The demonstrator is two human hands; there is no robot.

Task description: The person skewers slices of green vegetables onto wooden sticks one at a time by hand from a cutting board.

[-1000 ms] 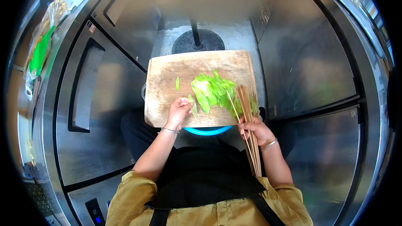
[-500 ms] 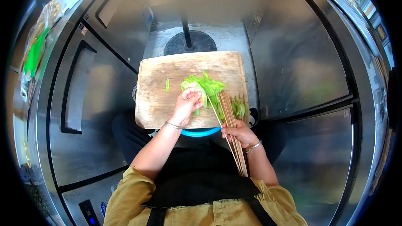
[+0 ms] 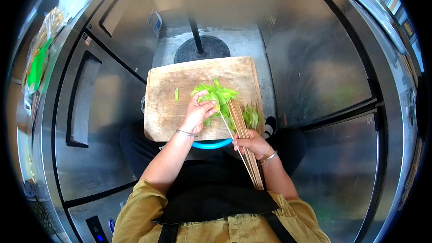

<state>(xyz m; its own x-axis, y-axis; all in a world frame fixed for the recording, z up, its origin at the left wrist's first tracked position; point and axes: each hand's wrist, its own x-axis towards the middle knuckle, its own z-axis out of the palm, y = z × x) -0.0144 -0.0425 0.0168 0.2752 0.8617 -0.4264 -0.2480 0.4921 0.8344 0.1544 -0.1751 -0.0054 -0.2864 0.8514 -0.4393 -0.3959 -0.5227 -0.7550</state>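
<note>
left hand [image 3: 197, 113] over cutting board [image 3: 165, 113], pinching green slice [image 3: 217, 107]; right hand [image 3: 253, 145] at cutting board's near edge, gripping skewer bundle [image 3: 240, 122]; blue container [image 3: 211, 145] under cutting board, contents hidden.

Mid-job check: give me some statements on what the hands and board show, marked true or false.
1. The right hand grips a bundle of sticks. True.
2. The left hand holds a green slice near one stick's tip. True.
3. A lone slice lies on the cutting board. True.
4. It lies right of the sticks. False: it lies to their left.
5. Only the right wrist wears a bracelet. False: the left wrist has a bracelet too.
</note>
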